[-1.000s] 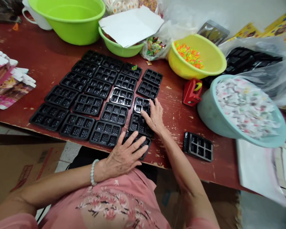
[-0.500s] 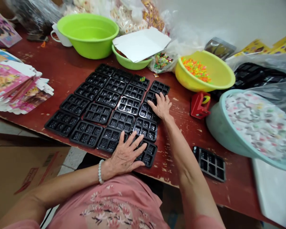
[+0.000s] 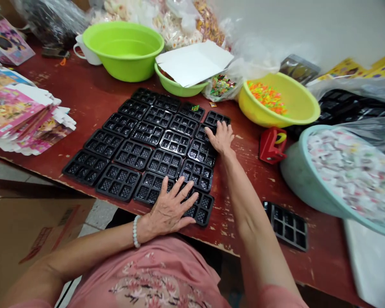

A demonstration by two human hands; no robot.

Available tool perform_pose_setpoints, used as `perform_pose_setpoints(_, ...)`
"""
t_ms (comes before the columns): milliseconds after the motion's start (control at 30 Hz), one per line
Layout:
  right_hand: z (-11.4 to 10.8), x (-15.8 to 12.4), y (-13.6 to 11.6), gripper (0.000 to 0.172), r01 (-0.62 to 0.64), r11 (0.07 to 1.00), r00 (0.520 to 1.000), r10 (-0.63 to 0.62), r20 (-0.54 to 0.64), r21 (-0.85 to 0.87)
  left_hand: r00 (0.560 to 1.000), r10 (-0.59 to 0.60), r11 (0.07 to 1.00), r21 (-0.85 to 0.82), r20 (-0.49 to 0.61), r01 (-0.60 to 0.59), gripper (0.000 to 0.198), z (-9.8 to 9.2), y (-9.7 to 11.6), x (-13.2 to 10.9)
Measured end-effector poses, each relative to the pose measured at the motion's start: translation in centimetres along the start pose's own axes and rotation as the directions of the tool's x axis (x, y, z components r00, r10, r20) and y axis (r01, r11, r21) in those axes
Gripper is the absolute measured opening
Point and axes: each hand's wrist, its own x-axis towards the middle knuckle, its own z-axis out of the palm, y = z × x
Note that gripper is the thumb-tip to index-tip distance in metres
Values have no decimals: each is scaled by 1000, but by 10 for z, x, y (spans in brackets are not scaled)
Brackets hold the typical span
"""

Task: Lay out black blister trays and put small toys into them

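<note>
Several black plastic compartment trays [image 3: 141, 141] lie side by side in a grid on the dark red table [image 3: 83, 94]. My left hand [image 3: 171, 205] rests flat with fingers spread on the nearest trays at the table's front edge. My right hand [image 3: 221, 137] lies open, palm down, on the trays at the grid's right side, near the far corner tray [image 3: 216, 117]. One separate black tray [image 3: 287, 224] sits alone to the right of my right forearm. A single wrapped candy [image 3: 195, 108] lies in a far tray.
At the back stand a large green basin [image 3: 123, 49], a smaller green bowl [image 3: 176, 87] under white card, and a yellow bowl [image 3: 295, 102] of orange candy. A pale blue basin [image 3: 295, 175] of wrapped sweets and a red tape dispenser [image 3: 271, 145] sit right. Printed cartons [image 3: 22, 115] lie left.
My right hand has slid away from me along the grid's right column, from the near trays to the far ones. The left hand stays flat on the nearest trays. The camera tilted up.
</note>
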Motion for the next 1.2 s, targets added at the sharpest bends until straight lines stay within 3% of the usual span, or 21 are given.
perform_pose_setpoints(233,-8,2,-24,90,-4,1000,997,4,75,-6,1000,-19,1000,15,-8,19,69,-1,2,2)
perform_pose_setpoints(333,-19,-13,-33,89,-14,1000,995,15,95,-19,1000,-19,1000,7,-6,19,69,-3,2,-1)
perform_pose_setpoints(400,-34,-31,-25,89,31,999,990,-30,139,-8,1000,-20,1000,1,2,20,66,-4,3,-3)
perform_pose_setpoints(467,-58,-62,-1,90,129,991,970,-133,203,34,1000,-19,1000,-5,-5,19,63,-7,4,-2)
perform_pose_setpoints(567,-105,-135,60,100,222,966,935,-250,252,133,999,-8,999,-36,-43,7,61,-14,7,4)
perform_pose_setpoints(633,-133,-194,108,113,153,977,938,-191,289,147,998,5,998,-57,-64,-9,59,-18,12,11)
perform_pose_setpoints(700,-147,-247,151,124,40,998,943,-56,329,55,995,40,996,-71,-92,-47,53,-19,18,18)
perform_pose_setpoints(767,-146,-284,179,132,-65,992,945,95,314,-104,983,91,988,-112,-157,-109,42,-18,24,25)
perform_pose_setpoints(833,-135,-302,188,131,-128,971,950,178,256,-201,959,125,953,-239,-255,-188,23,-15,31,32)
perform_pose_setpoints(900,-123,-305,181,124,-184,958,956,227,187,-220,953,72,852,-479,-295,-212,12,-17,39,38)
perform_pose_setpoints(933,-118,-303,174,119,-211,954,956,247,159,-213,968,9,763,-624,-251,-169,17,-20,42,41)
perform_pose_setpoints(1000,-110,-298,156,112,-243,951,956,268,121,-190,991,-125,509,-861,-56,16,27,-30,50,45)
perform_pose_setpoints(1067,-104,-293,138,108,-230,960,965,247,94,-158,971,-197,239,-954,136,182,33,-42,55,48)
perform_pose_setpoints(1100,-100,-292,129,108,-224,966,970,235,69,-132,961,-212,137,-968,178,210,35,-47,57,49)
perform_pose_setpoints(1200,-89,-292,100,112,-185,981,982,187,-21,52,956,-223,-14,-981,189,191,27,-63,58,44)
